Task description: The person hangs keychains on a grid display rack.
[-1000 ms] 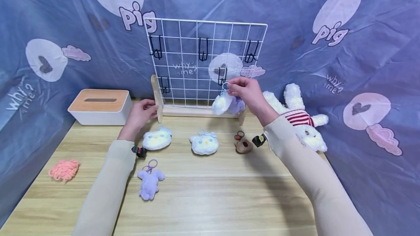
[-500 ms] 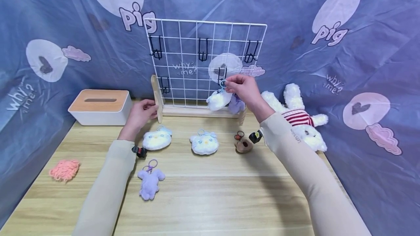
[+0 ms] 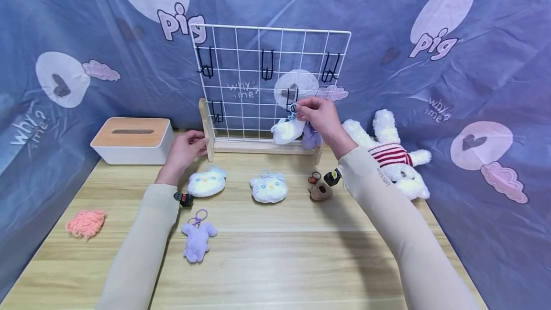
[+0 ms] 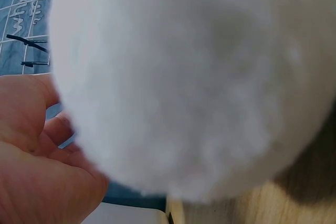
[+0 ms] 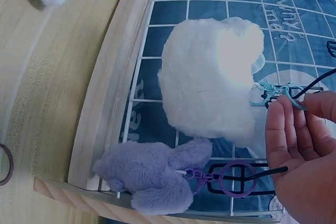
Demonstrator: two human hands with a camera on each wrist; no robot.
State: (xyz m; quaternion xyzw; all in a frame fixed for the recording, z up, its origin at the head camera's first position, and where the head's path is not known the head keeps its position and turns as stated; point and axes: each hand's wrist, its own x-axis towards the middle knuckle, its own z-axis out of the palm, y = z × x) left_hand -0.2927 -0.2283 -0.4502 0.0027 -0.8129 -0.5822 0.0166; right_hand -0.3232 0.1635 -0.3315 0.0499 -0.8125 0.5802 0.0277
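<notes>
Mid-frame, a white plush keychain (image 3: 286,132) is gripped by fingers of the right hand (image 3: 321,115); centre-left, a wooden upright (image 3: 207,126) by the left hand (image 3: 185,152).

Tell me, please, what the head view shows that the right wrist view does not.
Only the head view shows the left hand, slotted box, pink yarn, lying purple plush and sweater-clad plush. Only the right wrist view shows a purple ring hung on a black hook. Both show the right hand pinching a blue ring, the white plush on it, and the wire grid.
</notes>
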